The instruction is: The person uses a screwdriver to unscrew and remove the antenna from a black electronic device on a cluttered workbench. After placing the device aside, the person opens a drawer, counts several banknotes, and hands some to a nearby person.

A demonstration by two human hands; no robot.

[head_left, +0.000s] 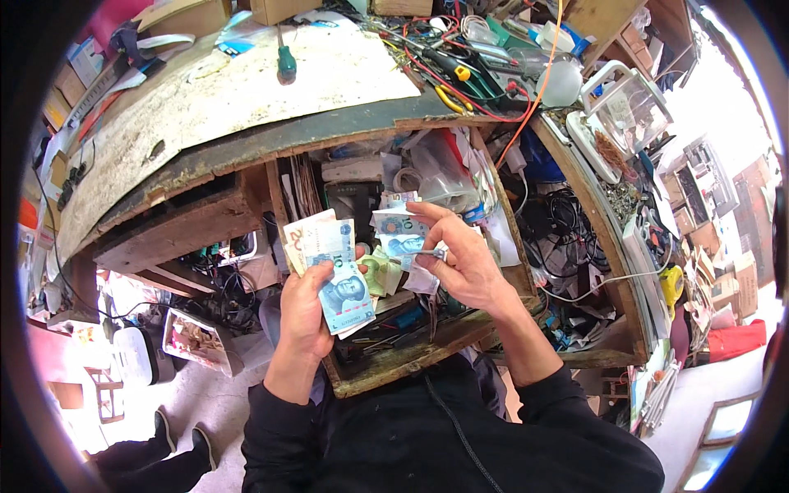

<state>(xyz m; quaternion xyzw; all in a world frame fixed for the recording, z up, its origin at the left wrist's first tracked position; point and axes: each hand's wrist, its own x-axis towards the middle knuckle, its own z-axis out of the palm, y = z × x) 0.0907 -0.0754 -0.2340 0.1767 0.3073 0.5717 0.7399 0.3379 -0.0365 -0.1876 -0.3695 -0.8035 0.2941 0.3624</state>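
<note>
The left hand (306, 306) grips a fanned stack of banknotes (333, 271), thumb pressed across the blue-green top note and fingers closed behind the stack. The right hand (460, 259) is closed on a smaller bunch of notes (400, 238), pinched between thumb and fingertips. Both bundles hang just above the open wooden drawer (394, 361), which is pulled out from under the bench (230, 99) and stuffed with papers, plastic bags and small tools. To sort the notes well, it seems wise to keep the left thumb firm on the fan so nothing slips, peel one note at a time with the right fingers, and keep both hands over the drawer so a dropped note lands inside. A few folded greenish notes (380, 271) sit loosely between the hands and look the likeliest to fall. As for packages: brown cardboard boxes (283, 8) stand along the far edge of the bench, a green-handled screwdriver (286, 64) lies on the pale, stained sheet covering it, and a white-framed clear box (629, 107) stands to the right. A small white tray of brown bits (193, 338) sits on the floor to the left.
</note>
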